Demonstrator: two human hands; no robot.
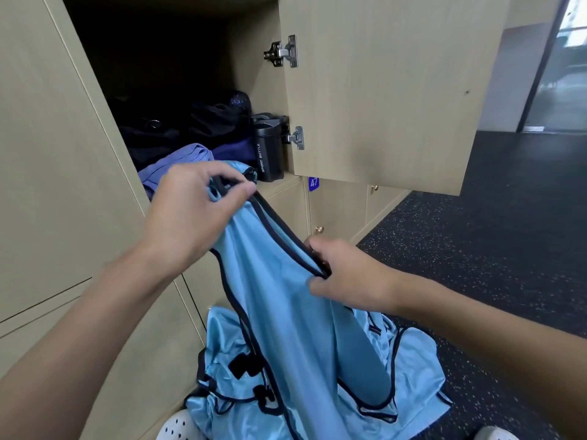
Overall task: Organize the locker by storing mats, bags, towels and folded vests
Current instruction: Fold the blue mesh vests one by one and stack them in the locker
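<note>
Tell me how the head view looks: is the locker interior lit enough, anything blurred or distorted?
Head view: locker interior deep in shadow, dark bags barely separable; bottle label readable; wide lens tilts and bows the locker door; left hand, right hand and vest evenly lit.

Bright, wide-angle warp; dark locker [152, 74] interior

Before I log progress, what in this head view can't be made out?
Head view, locker interior: deep shadow hides its back; the dark bags merge, count unclear.
Head view, floor vest pile: partly covered by the vest that the left hand and right hand hold; count unclear.
Head view, white shoe: cut off by the bottom edge.
</note>
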